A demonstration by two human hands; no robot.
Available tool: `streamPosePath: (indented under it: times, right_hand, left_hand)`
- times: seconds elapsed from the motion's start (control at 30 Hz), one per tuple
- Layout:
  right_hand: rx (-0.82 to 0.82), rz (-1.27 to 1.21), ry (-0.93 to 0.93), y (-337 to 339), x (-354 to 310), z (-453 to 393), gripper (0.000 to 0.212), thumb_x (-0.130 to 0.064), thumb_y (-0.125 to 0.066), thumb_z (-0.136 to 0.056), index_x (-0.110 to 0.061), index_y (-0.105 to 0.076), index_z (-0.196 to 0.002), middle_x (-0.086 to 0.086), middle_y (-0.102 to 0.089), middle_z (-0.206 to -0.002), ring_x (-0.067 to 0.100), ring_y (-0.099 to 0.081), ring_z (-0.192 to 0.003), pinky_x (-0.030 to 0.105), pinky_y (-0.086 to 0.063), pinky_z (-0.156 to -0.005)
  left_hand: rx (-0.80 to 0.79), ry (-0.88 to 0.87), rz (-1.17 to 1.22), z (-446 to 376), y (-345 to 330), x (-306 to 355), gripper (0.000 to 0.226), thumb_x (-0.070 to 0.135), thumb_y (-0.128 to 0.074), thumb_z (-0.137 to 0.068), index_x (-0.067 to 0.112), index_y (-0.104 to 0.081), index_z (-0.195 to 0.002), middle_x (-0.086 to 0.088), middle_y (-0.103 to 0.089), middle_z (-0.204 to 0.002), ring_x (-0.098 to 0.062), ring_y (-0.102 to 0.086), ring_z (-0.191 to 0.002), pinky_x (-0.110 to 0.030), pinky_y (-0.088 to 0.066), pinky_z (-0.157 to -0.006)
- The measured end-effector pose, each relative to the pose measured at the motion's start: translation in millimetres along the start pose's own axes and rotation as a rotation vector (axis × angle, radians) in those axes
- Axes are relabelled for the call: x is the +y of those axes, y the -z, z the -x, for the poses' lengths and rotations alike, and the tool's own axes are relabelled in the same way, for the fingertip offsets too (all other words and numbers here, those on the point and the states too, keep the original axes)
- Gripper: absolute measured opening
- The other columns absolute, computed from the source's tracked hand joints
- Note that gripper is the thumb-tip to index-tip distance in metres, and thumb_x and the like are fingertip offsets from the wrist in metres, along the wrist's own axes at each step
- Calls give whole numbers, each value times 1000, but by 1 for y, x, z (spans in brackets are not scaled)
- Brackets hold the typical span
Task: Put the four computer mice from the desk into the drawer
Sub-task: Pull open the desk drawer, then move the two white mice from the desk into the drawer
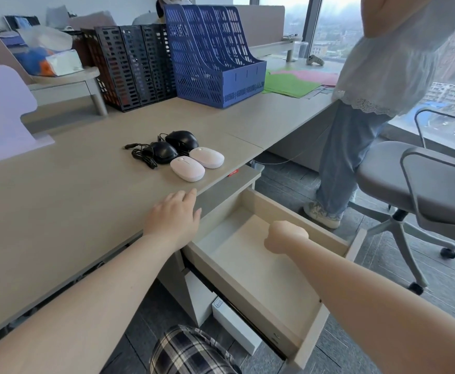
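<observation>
Hands (176,214) near red desk-edge sticker (233,172), unreadable

Office: desk (59,184), file racks (213,58) (high-rise windows).

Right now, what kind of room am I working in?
Most likely a high-rise office: blue perforated plastic file rack on a long beige desk, grey wheeled office chair, and floor-to-ceiling window overlooking city buildings.

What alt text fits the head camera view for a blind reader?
Four computer mice, two white and two black corded, sit on a desk above an open, empty drawer. The left hand rests flat on the desk edge; the right hand hangs curled over the drawer.
</observation>
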State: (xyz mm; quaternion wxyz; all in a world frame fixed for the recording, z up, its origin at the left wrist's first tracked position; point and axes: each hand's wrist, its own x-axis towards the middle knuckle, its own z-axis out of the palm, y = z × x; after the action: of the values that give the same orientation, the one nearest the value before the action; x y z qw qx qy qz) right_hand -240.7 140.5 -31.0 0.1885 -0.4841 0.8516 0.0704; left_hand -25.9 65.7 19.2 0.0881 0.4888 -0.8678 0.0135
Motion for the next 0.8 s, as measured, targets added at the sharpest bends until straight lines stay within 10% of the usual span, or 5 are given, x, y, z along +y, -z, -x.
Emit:
streamPosePath:
  times: [0.3, 0.43, 0.8]
  right_hand:
    - [363, -324, 95, 42, -54, -30, 20, -21, -38, -89, -12, -54, -81, 5, -57, -81, 28, -53, -74, 28, -40, -60]
    - [638, -513, 233, 56, -73, -45, 34, -38, -44, -93, -14, -57, -114, 7, -61, -114, 28, -52, -111, 38, -47, -80]
    - [479, -485, 390, 86, -115, -87, 70, -52, -52, -88, -21, -29, -146, 4, -46, -146, 28, -39, -136, 41, -32, -110]
  left_hand:
    - [166, 164, 197, -29, -12, -9, 68, 44, -56, -87, 14, -31, -142, -15, -31, -146, -36, -34, -130, -45, -38, -100]
    - [134, 232, 350, -53, -18, -20, 84, 52, -61, -82, 16, -21, -147, -19, -20, -153, -32, -20, -142, -42, -25, -114]
    - [64, 311, 621, -100, -10, -37, 73, 56, -73, -69, 8, -48, -120, -9, -53, -127, -26, -51, -115, -28, -37, -83]
